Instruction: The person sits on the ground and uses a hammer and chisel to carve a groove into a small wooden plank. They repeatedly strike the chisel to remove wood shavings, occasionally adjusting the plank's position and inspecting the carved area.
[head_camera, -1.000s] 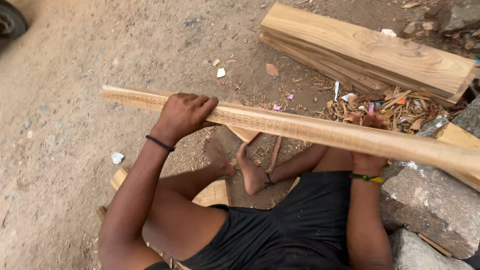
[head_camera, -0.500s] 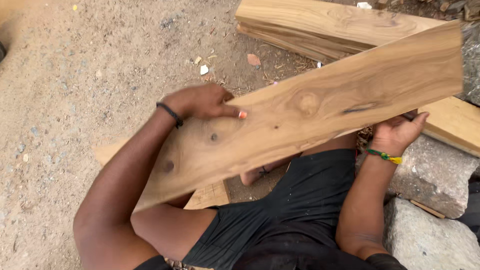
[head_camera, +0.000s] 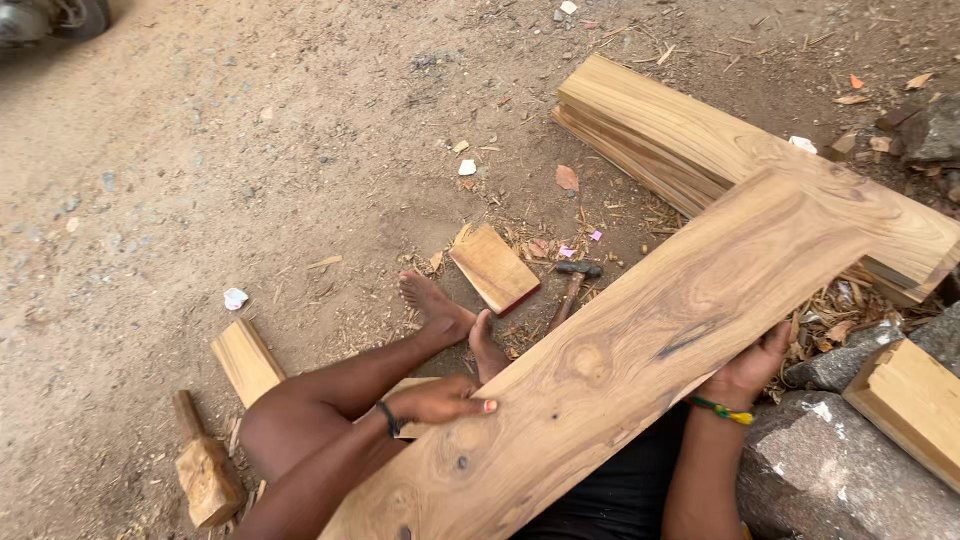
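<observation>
Wood, pale brown with dark grain streaks and a round knot: a long plank lies slantwise across the person's lap, its broad face turned up to the head camera, its near end low at the bottom edge of the view and its far end raised toward the upper right. Left hand: fingers stretched nearly flat, palm down, pressed on the plank's left long edge near the lower end; a dark band sits at that wrist. Right hand: cupped from below around the right long edge near the middle, fingers curled up against the wood, thumb hidden; a green and yellow band at that wrist. Both hands touch the plank; neither closes fully around it. Bare feet rest on the sandy ground just beyond the plank's left edge. A hammer lies near the feet, beside a short flat board. A wooden mallet lies at lower left, near a small block. A stack of planks lies behind the far end, the held plank overlapping it in view. Grey stones sit at the right, a squared timber piece on them.
</observation>
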